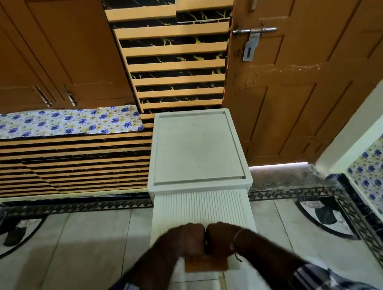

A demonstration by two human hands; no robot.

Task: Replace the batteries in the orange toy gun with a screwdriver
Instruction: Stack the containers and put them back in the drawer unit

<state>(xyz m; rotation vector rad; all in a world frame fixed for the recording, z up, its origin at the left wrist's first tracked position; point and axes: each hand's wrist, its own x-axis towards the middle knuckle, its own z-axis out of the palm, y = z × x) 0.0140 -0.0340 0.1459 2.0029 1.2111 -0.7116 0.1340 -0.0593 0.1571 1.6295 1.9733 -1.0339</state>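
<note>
The white table (195,149) has a bare top ringed by a low raised rim, open from above and from the near side. Behind it the striped wall (176,58) closes the way. A brown door (298,85) stands just beside its right edge, and a ledge with a flowered cloth (52,123) lies to its left. Tiled floor (78,248) lies open on both sides of the table.

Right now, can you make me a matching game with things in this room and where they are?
Things:
1. white stand
2. orange object
3. metal latch
4. flowered cloth

Places:
A. on the brown door, right
B. on the ledge, left
C. under both hands
D. middle, against the striped wall

Pairs: 1-D, 2-C, 3-A, 4-B
</note>
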